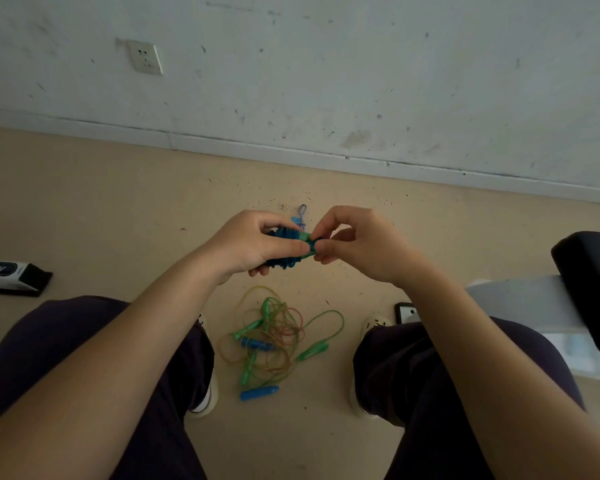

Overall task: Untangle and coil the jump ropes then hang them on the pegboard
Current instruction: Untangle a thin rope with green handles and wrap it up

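The left hand [253,245] is wrapped around a tightly wound blue rope bundle [286,249], its grip clamped on the coils. The right hand [357,247] pinches the bundle's right end, where a green handle tip [303,236] pokes out. A striped cord loop [302,213] shows just beyond the hands. On the floor [118,202], near, between the knees, lies a tangled pile of ropes [274,337] with green and blue handles. No pegboard is visible. If the right pinch slips, the outer turns will likely spring loose, since only the left fist contains them. Pulling hard could also cinch a knot.
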`<state>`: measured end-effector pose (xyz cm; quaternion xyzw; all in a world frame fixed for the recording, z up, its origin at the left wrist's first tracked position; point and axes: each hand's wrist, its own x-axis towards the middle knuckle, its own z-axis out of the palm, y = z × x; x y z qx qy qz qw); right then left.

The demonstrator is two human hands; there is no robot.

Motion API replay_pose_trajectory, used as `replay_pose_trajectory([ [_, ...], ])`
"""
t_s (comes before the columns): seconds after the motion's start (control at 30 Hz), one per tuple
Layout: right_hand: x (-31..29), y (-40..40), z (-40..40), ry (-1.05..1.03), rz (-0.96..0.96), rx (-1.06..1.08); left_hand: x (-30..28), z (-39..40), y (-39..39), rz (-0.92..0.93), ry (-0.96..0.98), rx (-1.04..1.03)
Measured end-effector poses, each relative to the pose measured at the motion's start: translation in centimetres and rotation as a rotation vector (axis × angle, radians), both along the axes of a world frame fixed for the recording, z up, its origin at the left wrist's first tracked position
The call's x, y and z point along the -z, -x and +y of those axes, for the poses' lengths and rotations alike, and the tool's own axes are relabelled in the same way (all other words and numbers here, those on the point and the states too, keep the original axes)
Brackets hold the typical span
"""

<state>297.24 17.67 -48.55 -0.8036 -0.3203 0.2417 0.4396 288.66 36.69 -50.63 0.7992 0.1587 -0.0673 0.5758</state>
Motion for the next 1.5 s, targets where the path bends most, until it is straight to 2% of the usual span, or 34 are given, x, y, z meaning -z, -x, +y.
replay_pose_trajectory([
  [0.1, -0.1, -0.1, 0.1, 0.090, -0.142, 0.016, 0.1, -0.1, 0.0, 0.005, -0.014, 0.021],
  [0.17, -0.2, -0.2, 0.1, 0.071, -0.208, 0.047, 0.1, -0.2, 0.0, 0.005, -0.013, 0.027],
  [0.4, 0.1, 0.0, 0.0, -0.160, 0.159, 0.158, -0.4, -0.1, -0.1, -0.029, -0.011, 0.034],
  [0.67, 0.2, -0.2, 0.0, -0.194, 0.375, 0.219, -0.9, 0.3, -0.1, -0.066, 0.032, 0.104],
  [0.73, 0.2, -0.1, 0.2, -0.178, 0.322, 0.243, -0.6, 0.3, -0.1, -0.049, 0.002, 0.082],
  [0.9, 0.2, 0.6, 0.5, -0.135, 0.028, 0.248, -0.1, 0.4, -0.4, 0.025, -0.081, 0.009],
  [0.97, 0.1, 0.4, 0.4, -0.140, -0.008, 0.262, -0.3, 0.6, -0.4, 0.025, -0.043, 0.068],
  [1.07, -0.2, -0.2, 0.0, -0.217, 0.130, 0.299, -0.9, 0.8, -0.2, -0.028, 0.102, 0.108],
  [1.17, -0.4, -0.4, 0.4, -0.322, 0.242, 0.324, -0.8, 0.5, -0.4, -0.065, 0.161, -0.017],
  [1.27, -0.3, -0.3, 0.8, -0.387, 0.261, 0.334, -0.2, 0.0, -0.4, -0.045, 0.215, -0.116],
  [1.5, 0.3, 0.0, 0.8, -0.283, 0.230, 0.286, 0.1, -0.2, -0.2, -0.045, 0.331, -0.130],
])
